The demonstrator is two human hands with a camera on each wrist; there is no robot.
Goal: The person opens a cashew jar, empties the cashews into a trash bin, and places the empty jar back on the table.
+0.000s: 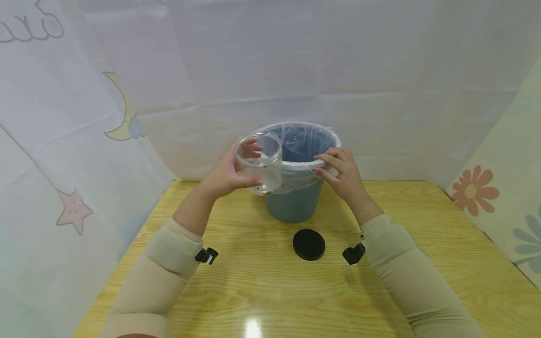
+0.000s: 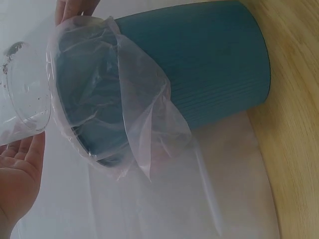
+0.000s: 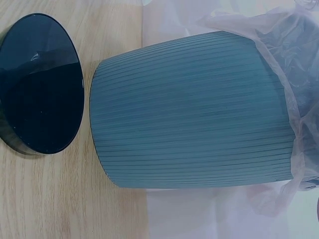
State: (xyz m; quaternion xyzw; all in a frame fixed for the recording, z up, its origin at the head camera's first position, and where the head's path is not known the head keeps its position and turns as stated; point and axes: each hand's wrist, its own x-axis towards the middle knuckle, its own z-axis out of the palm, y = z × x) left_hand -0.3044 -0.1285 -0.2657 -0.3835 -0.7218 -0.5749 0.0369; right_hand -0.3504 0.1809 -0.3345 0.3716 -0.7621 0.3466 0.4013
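Note:
My left hand (image 1: 221,174) holds a clear plastic jar (image 1: 267,176), thumb on the near side and fingers round the far side. The jar has no lid on it and overlaps the left rim of a blue trash bin (image 1: 291,206) in the head view. In the left wrist view, dark specks cling inside the jar (image 2: 30,94). A thin clear bag (image 2: 144,94) lines the bin and folds over its rim. With fingers over the rim and thumb below it outside, my right hand (image 1: 345,174) pinches the bin's right edge.
A round black lid (image 1: 309,244) lies on the wooden table (image 1: 253,281) in front of the bin. Behind the table hangs a pale cloth (image 1: 253,56) with printed drawings at the sides. The bin stands near the table's back edge.

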